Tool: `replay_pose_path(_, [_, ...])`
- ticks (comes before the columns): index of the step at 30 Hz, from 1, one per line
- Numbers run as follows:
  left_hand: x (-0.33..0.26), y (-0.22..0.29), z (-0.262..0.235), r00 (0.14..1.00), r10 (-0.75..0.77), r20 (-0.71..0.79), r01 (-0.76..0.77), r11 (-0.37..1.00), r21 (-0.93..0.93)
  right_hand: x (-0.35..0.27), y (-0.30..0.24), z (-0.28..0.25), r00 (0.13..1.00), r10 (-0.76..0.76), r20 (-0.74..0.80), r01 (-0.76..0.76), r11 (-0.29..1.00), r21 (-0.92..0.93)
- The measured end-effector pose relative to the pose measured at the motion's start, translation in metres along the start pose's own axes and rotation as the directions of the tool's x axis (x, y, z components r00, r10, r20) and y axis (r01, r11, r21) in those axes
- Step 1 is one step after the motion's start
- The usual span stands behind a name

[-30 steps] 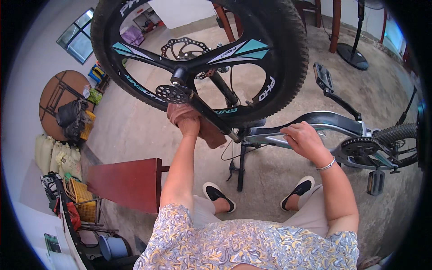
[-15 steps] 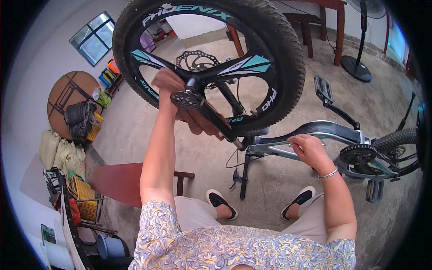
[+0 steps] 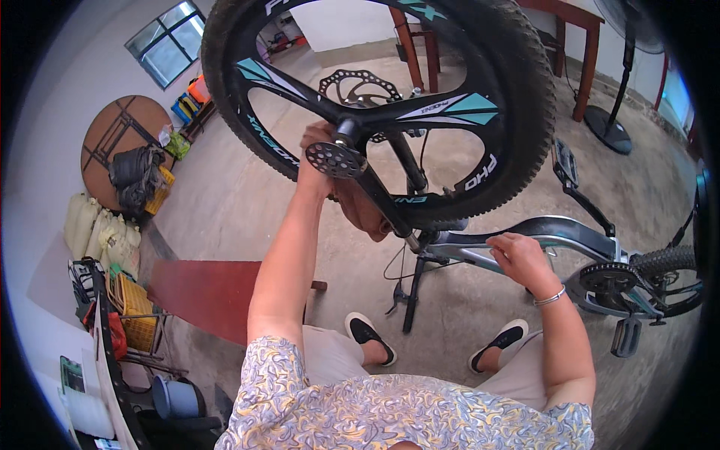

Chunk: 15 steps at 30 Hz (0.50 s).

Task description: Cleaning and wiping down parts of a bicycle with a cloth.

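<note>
A bicycle frame (image 3: 570,232) is seen from above on a concrete floor (image 3: 247,202), held up by a black stand (image 3: 412,292). Its black front wheel (image 3: 375,97) with teal-marked spokes is raised toward the camera, filling the upper middle of the view. A brown rag (image 3: 360,206) is pressed by the left hand (image 3: 315,154) against the fork just beside the wheel hub, the fingers closed around the cloth. The top tube of the frame is gripped by the right hand (image 3: 517,255), fingers curled over it. A red low table (image 3: 202,289) is seen at lower left on the floor.
</note>
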<state>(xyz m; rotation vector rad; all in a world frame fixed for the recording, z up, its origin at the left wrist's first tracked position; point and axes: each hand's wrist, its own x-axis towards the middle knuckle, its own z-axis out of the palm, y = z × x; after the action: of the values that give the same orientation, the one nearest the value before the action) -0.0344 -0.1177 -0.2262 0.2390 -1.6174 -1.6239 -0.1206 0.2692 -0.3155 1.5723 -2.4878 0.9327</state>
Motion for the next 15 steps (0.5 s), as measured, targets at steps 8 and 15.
replay_pose_path(8, [0.044, 0.089, 0.003, 0.955, -0.086, -0.285, -0.061, 0.881, -0.47, 0.002, 0.001, 0.002, 1.0, 0.016, 0.026, -0.016, 1.0, -0.01])
replay_pose_path(15, [0.056, 0.073, 0.008, 0.935, -0.002, -0.354, -0.14, 0.917, -0.375, 0.005, 0.002, 0.007, 1.0, -0.012, 0.025, 0.013, 0.999, -0.033])
